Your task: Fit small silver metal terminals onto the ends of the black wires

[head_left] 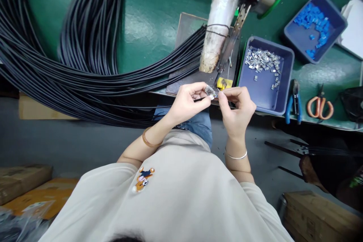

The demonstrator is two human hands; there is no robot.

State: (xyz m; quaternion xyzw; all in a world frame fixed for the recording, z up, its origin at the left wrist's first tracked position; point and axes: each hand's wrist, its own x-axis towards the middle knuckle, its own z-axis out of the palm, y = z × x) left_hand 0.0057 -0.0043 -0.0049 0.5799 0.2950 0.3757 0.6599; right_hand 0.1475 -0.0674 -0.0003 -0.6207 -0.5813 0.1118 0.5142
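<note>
My left hand (187,102) is closed around the end of a thin black cable (202,99) at the bench's front edge. My right hand (236,107) pinches a small silvery metal clip (210,91) at that cable end, fingertips nearly touching the left hand's. Both hands hover above my lap, just in front of a small yellow block (224,83) on a dark plate (185,32). A big bundle of black cables (85,72) sweeps from the left across the green bench to the plate.
A foil-wrapped column (219,22) rises from the plate. A blue tray of metal clips (265,75) lies right of my hands; a second blue tray with blue parts (314,26) sits behind it. Blue-handled pliers (293,102) and orange scissors (320,106) rest at right. Cardboard boxes (317,215) stand on the floor.
</note>
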